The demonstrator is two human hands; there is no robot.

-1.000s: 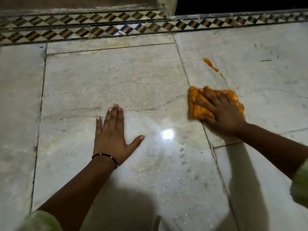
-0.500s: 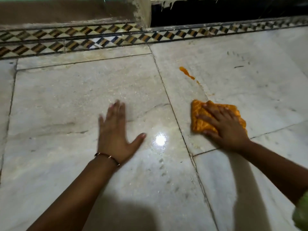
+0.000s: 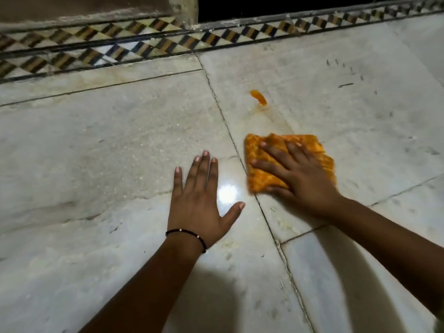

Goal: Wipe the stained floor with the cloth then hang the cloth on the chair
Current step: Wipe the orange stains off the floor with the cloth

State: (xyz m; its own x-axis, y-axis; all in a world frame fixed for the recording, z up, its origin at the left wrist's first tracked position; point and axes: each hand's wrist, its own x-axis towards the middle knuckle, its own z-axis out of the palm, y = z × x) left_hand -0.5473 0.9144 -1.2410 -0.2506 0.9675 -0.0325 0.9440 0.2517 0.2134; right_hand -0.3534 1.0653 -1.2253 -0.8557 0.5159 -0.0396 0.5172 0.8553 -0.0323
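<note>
A folded orange cloth (image 3: 262, 174) lies flat on the pale marble floor (image 3: 108, 145). My right hand (image 3: 298, 174) presses down on it with spread, straight fingers. An orange stain (image 3: 258, 97) streaks the floor a little beyond the cloth, with a faint smear trailing from it toward the cloth. My left hand (image 3: 201, 205) rests flat on the floor to the left of the cloth, fingers straight, a thin black bracelet on its wrist. No chair is in view.
A patterned tile border (image 3: 144, 46) runs along the far edge of the floor, under a wall base. A dark opening (image 3: 288, 6) lies behind it at the upper right. Small dark specks (image 3: 346, 85) mark the floor at the right.
My right hand has slid the cloth nearer to my left hand, and the smear below the stain is fainter. My left hand stays planted.
</note>
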